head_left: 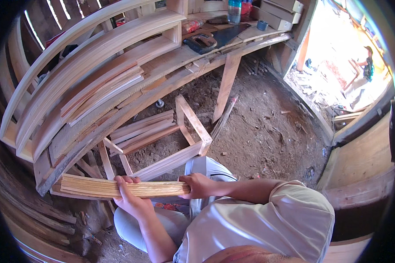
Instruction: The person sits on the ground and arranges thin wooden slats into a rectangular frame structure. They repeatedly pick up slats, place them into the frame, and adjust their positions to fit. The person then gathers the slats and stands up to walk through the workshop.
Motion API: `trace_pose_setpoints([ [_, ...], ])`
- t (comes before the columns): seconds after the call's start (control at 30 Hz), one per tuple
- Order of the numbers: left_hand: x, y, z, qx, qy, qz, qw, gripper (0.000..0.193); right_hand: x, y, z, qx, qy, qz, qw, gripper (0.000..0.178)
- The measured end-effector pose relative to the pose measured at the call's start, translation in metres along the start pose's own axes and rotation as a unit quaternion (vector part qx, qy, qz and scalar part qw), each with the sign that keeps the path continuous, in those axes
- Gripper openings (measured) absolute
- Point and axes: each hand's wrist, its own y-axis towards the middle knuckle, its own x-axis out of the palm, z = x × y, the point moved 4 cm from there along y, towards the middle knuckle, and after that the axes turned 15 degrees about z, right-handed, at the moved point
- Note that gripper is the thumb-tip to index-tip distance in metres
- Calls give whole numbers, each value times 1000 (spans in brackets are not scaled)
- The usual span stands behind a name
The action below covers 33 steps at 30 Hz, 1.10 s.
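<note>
A bundle of thin, pale wooden strips (pixel 158 189) lies level in front of me, above my lap. My left hand (pixel 131 195) grips it near the middle, thumb over the top face and fingers at its far edge. Around the right end of the bundle my right hand (pixel 199 185) is closed. The strips' left ends reach over a board beside the bench. Just beyond my knees stands a low wooden frame (pixel 173 160), with several loose strips (pixel 147 127) lying at its far side.
A rough workbench (pixel 162 84) crosses ahead, bearing a large slatted wooden frame (pixel 105 38), stacked strips (pixel 102 90), a handsaw (pixel 226 36), a blue bottle (pixel 234 13) and a tape roll (pixel 262 25). Through the bright doorway at right, another person (pixel 368 65) is outside.
</note>
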Motion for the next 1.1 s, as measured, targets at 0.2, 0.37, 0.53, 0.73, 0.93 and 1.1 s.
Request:
trace_pose_setpoints([
  [0.2, -1, 9, -3, 5, 12, -150, 989, 49, 6, -8, 6, -28, 70, 36, 997, 51],
  [0.37, 11, -5, -17, 13, -22, -216, 976, 81, 3, -13, -4, -35, 109, 79, 990, 46],
  [0.53, 11, -15, -39, -23, 19, -257, 966, 90, 3, -16, 0, -21, 124, 58, 990, 47],
  [0.73, 1, -5, -40, -43, 108, -96, 989, 56, 21, -19, 1, 40, 170, 12, 984, 46],
  [0.93, 1, -3, -43, -56, 118, -105, 986, 46, 29, -19, 9, 57, 101, -3, 993, 49],
  [1.1, 0, 0, -45, -66, 132, -84, 985, 47, 25, -21, 3, 60, 93, 6, 994, 51],
])
